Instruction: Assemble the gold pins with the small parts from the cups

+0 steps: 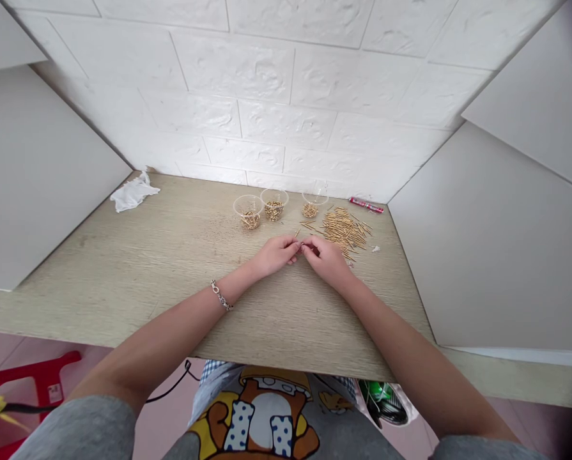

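Observation:
Above the wooden table, my left hand (pixel 277 254) is closed in a pinch on a thin gold pin (pixel 298 234), whose tip sticks up from the fingers. My right hand (pixel 324 257) meets it fingertip to fingertip, also pinched; whatever lies between its fingers is too small to name. Just behind and right of my right hand spreads a pile of gold pins (pixel 346 230). Behind my hands stand three clear plastic cups, the left cup (pixel 250 216), the middle cup (pixel 273 206) and the right cup (pixel 311 203), each with small gold pieces at the bottom.
A red tube-shaped packet (pixel 366 205) lies at the back right of the table (pixel 170 255). White crumpled tissue (pixel 135 191) rests at the back left. Pale panels stand on both sides, with a white brick-patterned wall behind. Small brown specks are scattered left of the cups.

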The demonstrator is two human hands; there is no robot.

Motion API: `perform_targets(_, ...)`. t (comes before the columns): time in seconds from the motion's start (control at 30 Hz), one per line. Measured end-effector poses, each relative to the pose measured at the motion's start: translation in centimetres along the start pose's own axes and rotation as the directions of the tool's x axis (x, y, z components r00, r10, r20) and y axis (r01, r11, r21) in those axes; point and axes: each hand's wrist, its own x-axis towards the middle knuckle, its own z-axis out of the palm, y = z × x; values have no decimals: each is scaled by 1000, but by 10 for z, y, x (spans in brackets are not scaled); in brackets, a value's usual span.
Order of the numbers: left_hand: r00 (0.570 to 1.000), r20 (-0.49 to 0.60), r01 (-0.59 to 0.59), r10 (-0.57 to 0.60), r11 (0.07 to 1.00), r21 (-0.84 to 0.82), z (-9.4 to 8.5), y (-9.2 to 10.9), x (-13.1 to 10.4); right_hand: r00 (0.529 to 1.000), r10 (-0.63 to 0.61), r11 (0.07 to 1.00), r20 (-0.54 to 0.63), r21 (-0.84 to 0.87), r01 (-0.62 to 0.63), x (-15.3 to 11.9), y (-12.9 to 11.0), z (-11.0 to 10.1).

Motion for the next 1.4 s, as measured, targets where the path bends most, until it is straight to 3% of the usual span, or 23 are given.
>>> perform_targets(0.7,999,11,-39,39,999,32,0,-1,0,999,-20,998,45,-56,22,0,-1,-1)
perform_targets(1.03,992,7,-124,127,950,286,0,0,-2,997,-32,996,76,-79,38,0,0,0)
perform_targets(1.4,991,-12,-121,135,923,365,2,4,-3,996,-31,995,87,-88,39,0,0,0)
